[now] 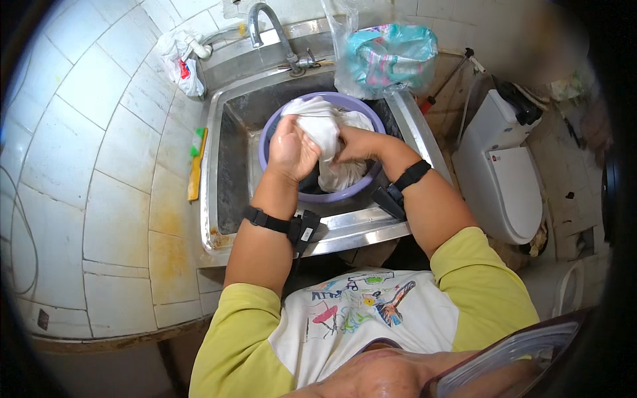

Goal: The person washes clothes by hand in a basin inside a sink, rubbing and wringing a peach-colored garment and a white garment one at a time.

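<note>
The left hand (290, 151) and right hand (361, 144) hold bunched white cloth (320, 127) over a round lavender plastic basin (342, 194) inside the rectangular stainless-steel sink (361, 223). A curved chrome faucet (284, 41) stands at the sink's back edge.

The cloth (318, 126) is matt, soft-looking and wrinkled, the basin (342, 195) smooth plastic with a mild sheen, the sink (361, 227) metal, shiny at its front rim and dull inside, the tap (255, 30) glossy metal, the bag (388, 63) thin, crinkled, see-through plastic, and the wall tiles (116, 136) smooth and glazed-looking.
</note>
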Action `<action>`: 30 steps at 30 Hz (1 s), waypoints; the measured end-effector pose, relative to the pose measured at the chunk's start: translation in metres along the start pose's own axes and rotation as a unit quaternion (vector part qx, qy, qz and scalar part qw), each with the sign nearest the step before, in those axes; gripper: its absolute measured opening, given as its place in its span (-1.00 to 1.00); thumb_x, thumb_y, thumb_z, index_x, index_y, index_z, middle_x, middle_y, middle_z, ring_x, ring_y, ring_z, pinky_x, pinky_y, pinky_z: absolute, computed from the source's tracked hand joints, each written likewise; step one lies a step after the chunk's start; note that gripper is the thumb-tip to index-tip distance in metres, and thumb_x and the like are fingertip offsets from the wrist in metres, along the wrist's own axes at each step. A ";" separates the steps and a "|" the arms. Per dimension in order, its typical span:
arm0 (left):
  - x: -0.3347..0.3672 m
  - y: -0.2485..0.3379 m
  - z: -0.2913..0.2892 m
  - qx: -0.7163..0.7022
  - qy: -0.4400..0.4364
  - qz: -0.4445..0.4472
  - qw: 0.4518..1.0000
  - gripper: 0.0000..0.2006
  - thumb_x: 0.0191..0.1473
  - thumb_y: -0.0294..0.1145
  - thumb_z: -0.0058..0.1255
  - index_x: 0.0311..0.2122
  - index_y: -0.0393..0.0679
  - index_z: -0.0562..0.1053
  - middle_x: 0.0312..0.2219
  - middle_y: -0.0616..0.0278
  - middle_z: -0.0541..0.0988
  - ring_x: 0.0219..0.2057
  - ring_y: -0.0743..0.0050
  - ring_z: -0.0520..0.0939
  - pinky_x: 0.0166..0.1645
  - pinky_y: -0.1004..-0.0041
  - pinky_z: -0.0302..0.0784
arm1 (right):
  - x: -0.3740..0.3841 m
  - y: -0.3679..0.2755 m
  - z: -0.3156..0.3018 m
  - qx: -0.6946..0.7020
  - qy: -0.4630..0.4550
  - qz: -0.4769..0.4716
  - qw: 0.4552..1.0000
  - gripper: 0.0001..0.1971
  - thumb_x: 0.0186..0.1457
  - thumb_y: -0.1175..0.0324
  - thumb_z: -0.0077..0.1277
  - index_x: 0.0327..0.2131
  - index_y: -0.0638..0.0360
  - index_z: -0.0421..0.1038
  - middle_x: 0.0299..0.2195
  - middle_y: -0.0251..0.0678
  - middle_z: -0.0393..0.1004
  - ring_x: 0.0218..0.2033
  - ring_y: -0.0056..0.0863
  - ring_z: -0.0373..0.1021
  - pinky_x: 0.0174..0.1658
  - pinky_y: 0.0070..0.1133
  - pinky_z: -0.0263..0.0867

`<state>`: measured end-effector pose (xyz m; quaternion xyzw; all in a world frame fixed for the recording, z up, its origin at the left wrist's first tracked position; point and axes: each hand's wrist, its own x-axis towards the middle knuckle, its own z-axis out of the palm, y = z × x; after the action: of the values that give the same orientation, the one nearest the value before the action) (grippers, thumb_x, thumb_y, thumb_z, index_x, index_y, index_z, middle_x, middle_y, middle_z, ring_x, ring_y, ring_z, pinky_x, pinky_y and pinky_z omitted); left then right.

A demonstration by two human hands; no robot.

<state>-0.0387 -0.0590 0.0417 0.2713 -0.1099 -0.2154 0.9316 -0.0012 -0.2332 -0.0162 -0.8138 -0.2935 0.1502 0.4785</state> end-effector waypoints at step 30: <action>-0.001 0.012 -0.022 0.383 0.236 0.126 0.884 -0.78 0.05 -0.52 -0.26 -0.24 -0.32 0.41 -0.37 0.17 0.52 -0.39 0.50 0.53 -0.28 0.52 0.43 | -0.005 -0.009 -0.057 0.632 0.161 0.079 0.754 -0.72 0.06 0.41 -0.24 -0.23 0.34 0.39 -0.23 -0.11 0.46 -0.20 -0.26 0.41 -0.08 -0.34 0.31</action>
<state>-0.0287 -0.0390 0.0303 0.6335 0.0057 0.0331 0.7730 0.0216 -0.2720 0.0201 -0.3589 0.0150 0.2059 0.9102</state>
